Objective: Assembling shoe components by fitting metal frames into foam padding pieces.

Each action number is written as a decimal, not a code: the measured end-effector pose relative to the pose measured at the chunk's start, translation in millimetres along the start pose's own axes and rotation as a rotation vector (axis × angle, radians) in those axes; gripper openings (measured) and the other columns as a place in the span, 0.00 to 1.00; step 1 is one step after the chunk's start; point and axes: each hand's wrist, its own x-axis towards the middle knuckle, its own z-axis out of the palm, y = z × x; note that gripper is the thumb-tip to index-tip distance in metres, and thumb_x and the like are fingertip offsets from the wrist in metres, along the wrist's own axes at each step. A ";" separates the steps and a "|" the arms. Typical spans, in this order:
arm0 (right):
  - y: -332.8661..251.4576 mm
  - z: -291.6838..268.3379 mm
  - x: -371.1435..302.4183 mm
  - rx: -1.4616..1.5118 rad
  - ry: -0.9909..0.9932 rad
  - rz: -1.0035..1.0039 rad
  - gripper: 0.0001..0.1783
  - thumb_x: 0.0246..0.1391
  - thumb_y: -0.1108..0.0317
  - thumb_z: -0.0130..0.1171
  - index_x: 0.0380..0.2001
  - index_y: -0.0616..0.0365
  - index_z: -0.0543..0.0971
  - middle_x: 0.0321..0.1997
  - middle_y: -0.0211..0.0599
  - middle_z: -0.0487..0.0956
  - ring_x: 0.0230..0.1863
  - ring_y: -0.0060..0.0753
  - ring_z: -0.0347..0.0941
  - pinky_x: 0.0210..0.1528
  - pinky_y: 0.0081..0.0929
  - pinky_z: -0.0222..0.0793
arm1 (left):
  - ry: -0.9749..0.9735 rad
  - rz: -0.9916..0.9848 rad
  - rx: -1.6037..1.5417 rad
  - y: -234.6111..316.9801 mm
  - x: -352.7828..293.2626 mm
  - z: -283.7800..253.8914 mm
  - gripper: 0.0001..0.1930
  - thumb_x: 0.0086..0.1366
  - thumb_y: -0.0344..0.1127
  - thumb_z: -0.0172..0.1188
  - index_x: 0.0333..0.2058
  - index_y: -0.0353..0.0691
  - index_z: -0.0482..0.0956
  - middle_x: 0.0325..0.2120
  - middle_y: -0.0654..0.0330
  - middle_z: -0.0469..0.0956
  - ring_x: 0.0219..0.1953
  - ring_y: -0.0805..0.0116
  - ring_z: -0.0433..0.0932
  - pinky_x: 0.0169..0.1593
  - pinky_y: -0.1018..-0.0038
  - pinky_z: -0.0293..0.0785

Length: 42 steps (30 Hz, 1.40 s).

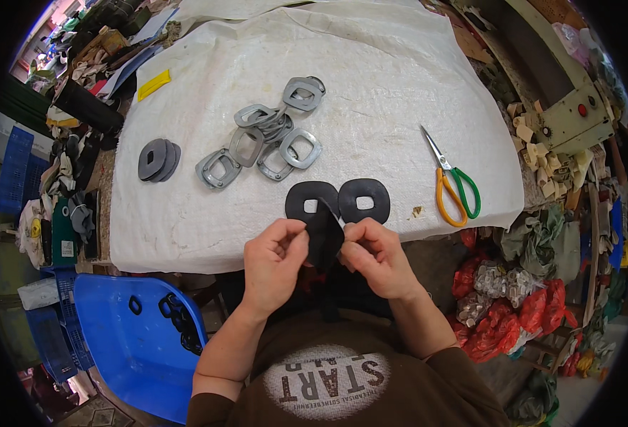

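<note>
My left hand (277, 260) and my right hand (377, 257) meet at the table's near edge. Between them they pinch a thin, black, flexible pad (322, 240), tilted up and seen nearly edge-on, with a narrow pale strip along its right side. Just beyond my fingers, two black rounded pads (365, 190) with square center holes lie side by side; the held pad partly covers the left one. Farther off is a loose pile of grey metal frames (312, 152) with squarish openings. A small stack of dark grey pads (164, 169) sits to its left.
Scissors (445, 186) with one orange and one green handle lie at the right. A yellow packet (154, 85) rests far left on the white sheet (399, 71). Lower left stands a blue tub (129, 356) with several black rings. Red bags (495, 331) and a machine (577, 117) are on the right.
</note>
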 end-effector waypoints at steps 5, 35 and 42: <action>-12.8 -0.6 0.7 0.392 0.047 -0.033 0.03 0.53 0.73 0.50 0.28 0.59 0.67 0.22 0.27 0.67 0.17 0.13 0.56 0.20 0.15 0.55 | 0.161 -0.026 -0.058 -9.9 11.5 -33.8 0.06 0.63 0.28 0.50 0.34 0.32 0.73 0.21 0.66 0.73 0.21 0.82 0.70 0.24 0.82 0.71; -14.8 17.3 8.5 -0.618 -0.015 -0.309 0.04 0.48 0.79 0.52 0.28 0.62 0.68 0.23 0.37 0.69 0.23 0.33 0.64 0.26 0.26 0.59 | -0.125 0.616 0.534 21.5 -8.2 -2.2 0.12 0.51 0.20 0.57 0.38 0.31 0.75 0.29 0.51 0.75 0.30 0.56 0.75 0.32 0.69 0.72; -15.0 18.8 10.5 -0.680 -0.037 -0.350 0.05 0.45 0.79 0.53 0.27 0.62 0.69 0.23 0.39 0.67 0.26 0.42 0.63 0.30 0.33 0.59 | -0.128 0.573 0.632 19.0 -5.5 -1.9 0.11 0.50 0.19 0.57 0.35 0.32 0.77 0.23 0.54 0.76 0.23 0.64 0.75 0.28 0.74 0.70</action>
